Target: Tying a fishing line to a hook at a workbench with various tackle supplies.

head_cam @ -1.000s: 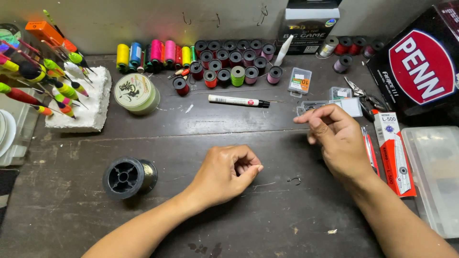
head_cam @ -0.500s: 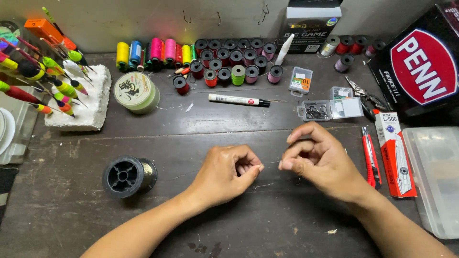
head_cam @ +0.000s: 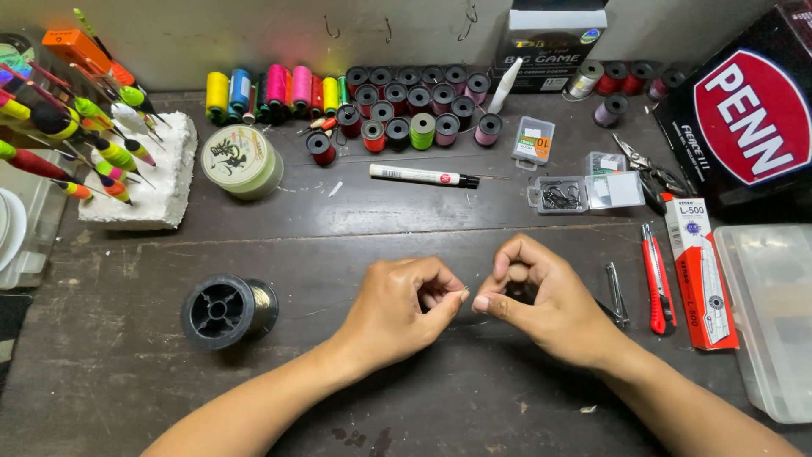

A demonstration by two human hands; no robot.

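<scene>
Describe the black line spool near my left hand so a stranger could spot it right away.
Start at the dark wooden table and find the left hand near its middle. Left of that hand the black spool lies alone on its side. Unlike the small coloured thread spools at the back, it is large, black and spoked.

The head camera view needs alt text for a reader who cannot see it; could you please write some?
Two bare hands, left hand and right hand, meet fingertip to fingertip over a dark wooden table, pinching something too fine to make out. A black round line spool lies to their left, rows of coloured thread spools behind.
</scene>
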